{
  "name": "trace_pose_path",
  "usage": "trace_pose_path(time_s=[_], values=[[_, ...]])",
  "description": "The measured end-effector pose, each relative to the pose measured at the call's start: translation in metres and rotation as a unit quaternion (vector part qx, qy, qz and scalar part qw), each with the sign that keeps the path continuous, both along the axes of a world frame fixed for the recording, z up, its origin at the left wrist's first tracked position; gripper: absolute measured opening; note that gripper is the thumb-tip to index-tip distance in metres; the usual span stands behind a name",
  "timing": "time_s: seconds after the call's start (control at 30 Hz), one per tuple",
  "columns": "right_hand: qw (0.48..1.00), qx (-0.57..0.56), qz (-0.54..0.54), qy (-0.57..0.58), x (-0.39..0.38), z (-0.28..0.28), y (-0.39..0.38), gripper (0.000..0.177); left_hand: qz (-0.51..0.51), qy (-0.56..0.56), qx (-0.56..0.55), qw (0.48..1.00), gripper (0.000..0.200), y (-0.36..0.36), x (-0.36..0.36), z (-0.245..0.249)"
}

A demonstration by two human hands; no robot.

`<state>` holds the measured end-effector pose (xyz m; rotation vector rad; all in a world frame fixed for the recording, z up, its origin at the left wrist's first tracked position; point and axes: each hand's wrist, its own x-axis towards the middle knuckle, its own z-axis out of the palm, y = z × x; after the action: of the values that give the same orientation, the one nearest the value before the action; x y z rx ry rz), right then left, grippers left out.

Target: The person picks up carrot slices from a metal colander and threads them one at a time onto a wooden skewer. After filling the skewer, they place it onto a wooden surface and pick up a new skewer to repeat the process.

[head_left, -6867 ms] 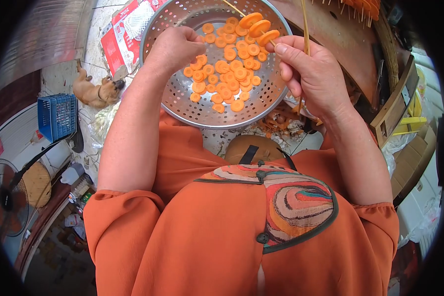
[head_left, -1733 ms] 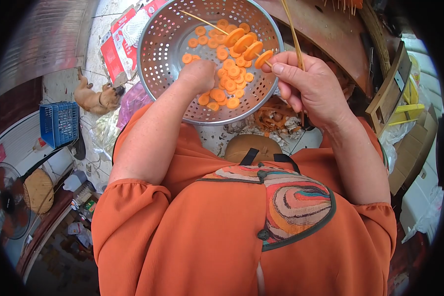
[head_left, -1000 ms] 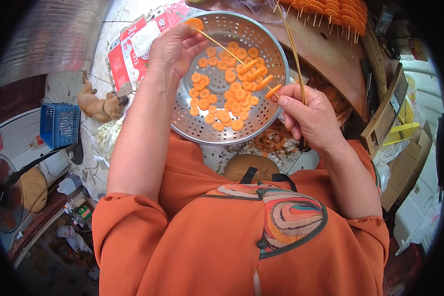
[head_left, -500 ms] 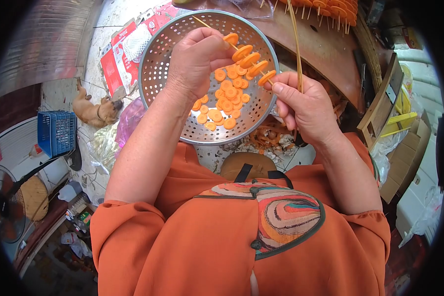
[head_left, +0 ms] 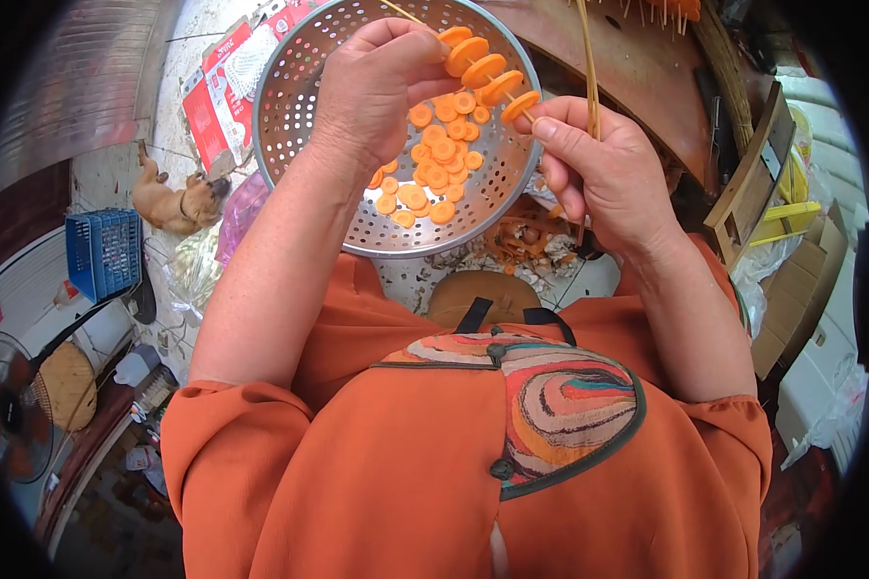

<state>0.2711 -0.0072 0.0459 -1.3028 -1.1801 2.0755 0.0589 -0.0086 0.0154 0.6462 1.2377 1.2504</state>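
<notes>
A thin bamboo skewer (head_left: 497, 87) carries several orange carrot slices and slants over a perforated metal colander (head_left: 299, 106). My right hand (head_left: 603, 169) pinches the skewer's lower end just below the last slice and also holds spare bare sticks (head_left: 587, 58) upright. My left hand (head_left: 377, 82) is closed around the skewer's upper part, its fingertips on the topmost carrot slice (head_left: 454, 37). Loose carrot slices (head_left: 433, 169) lie in the colander's bottom, below both hands.
Carrot peelings (head_left: 526, 241) lie on the ground under the colander. A brown wooden tray (head_left: 637, 58) is at the upper right, with a box frame (head_left: 768, 183) beside it. A dog (head_left: 179, 201), a blue crate (head_left: 101, 253) and a fan (head_left: 10, 410) are at the left.
My left hand picked a slice from the colander, threaded it at the skewer's tip and slid it down against the others. The right hand kept its grip.
</notes>
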Motion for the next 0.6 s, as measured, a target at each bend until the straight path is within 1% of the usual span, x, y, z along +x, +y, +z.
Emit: trace_pose_path(time_s=[0.07, 0.1, 0.13, 0.2, 0.23, 0.27, 0.3, 0.33, 0.37, 0.4, 0.47, 0.6], values=[[1.0, 0.012, -0.001, 0.013, 0.001, 0.0, 0.001, 0.02, -0.005, -0.002, 0.022, 1.0, 0.012, 0.001, -0.002, -0.002], [1.0, 0.016, -0.011, 0.02, 0.001, 0.0, 0.001, 0.021, -0.015, -0.04, 0.025, 0.999, 0.014, 0.004, -0.007, -0.003], [1.0, 0.013, -0.01, 0.019, 0.002, -0.001, 0.001, 0.021, -0.014, -0.041, 0.022, 0.999, 0.014, 0.005, -0.009, -0.004], [0.998, 0.019, -0.04, 0.04, 0.004, -0.003, 0.003, 0.02, 0.001, 0.042, -0.039, 0.998, 0.006, 0.008, -0.011, -0.004], [0.997, 0.008, -0.047, 0.053, 0.005, -0.006, 0.004, 0.02, -0.065, 0.214, -0.006, 0.975, 0.016, 0.002, -0.016, -0.017], [0.998, 0.006, -0.046, 0.053, 0.005, -0.007, 0.002, 0.02, -0.064, 0.213, -0.009, 0.975, 0.016, -0.002, -0.016, -0.024], [0.998, 0.007, -0.036, 0.05, 0.004, -0.007, 0.001, 0.02, -0.205, 0.309, -0.086, 0.925, 0.017, -0.004, -0.016, -0.028], [0.998, 0.009, -0.026, 0.047, 0.003, -0.008, 0.001, 0.02, -0.339, 0.394, -0.16, 0.839, 0.018, -0.006, -0.015, -0.032], [0.999, 0.008, -0.026, 0.047, 0.002, -0.008, 0.0, 0.02, -0.424, 0.439, -0.166, 0.774, 0.019, -0.012, -0.011, -0.037], [0.999, 0.001, -0.016, 0.038, 0.002, -0.007, -0.001, 0.02, -0.504, 0.478, -0.169, 0.699, 0.021, -0.018, -0.004, -0.044], [1.0, -0.006, -0.005, 0.028, 0.001, -0.007, -0.002, 0.02, -0.589, 0.487, -0.239, 0.599, 0.03, -0.032, 0.006, -0.072], [1.0, -0.008, 0.001, 0.018, 0.001, -0.006, -0.003, 0.02, -0.597, 0.489, -0.263, 0.579, 0.037, -0.045, 0.013, -0.082]])
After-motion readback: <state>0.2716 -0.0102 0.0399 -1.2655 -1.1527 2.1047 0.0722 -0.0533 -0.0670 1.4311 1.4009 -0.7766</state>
